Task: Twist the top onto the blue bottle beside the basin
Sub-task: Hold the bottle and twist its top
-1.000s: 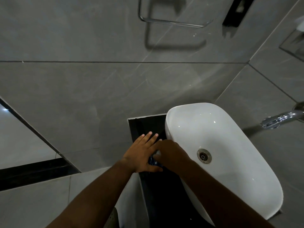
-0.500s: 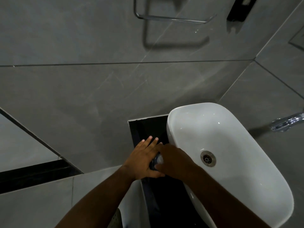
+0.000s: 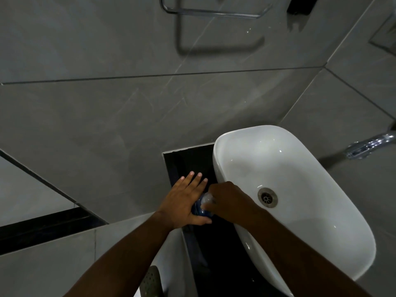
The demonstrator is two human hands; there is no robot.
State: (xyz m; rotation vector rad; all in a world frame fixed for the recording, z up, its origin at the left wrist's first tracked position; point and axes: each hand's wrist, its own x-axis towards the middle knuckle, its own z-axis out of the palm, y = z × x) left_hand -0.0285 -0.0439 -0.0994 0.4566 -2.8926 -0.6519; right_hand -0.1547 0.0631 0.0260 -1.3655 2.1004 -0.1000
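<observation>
A small blue bottle [image 3: 201,211] stands on the black counter [image 3: 188,161] just left of the white basin [image 3: 300,189]; only a sliver of it shows between my hands. My left hand [image 3: 184,202] presses against its left side, thumb under it and fingers stretched out flat. My right hand [image 3: 227,200] is curled over the bottle's top, fingers closed on a pale, clear cap [image 3: 207,198] that sits on the neck. Most of the bottle is hidden by both hands.
The basin's drain [image 3: 267,197] lies just right of my right hand. A chrome tap [image 3: 370,144] sticks out at the right edge. A chrome towel rail [image 3: 214,12] hangs on the grey tiled wall above. A perforated grey object [image 3: 151,282] shows at the bottom edge.
My right hand has turned a little on the cap, so more of the pale cap shows between the hands. The left hand keeps its place. The camera has shifted slightly.
</observation>
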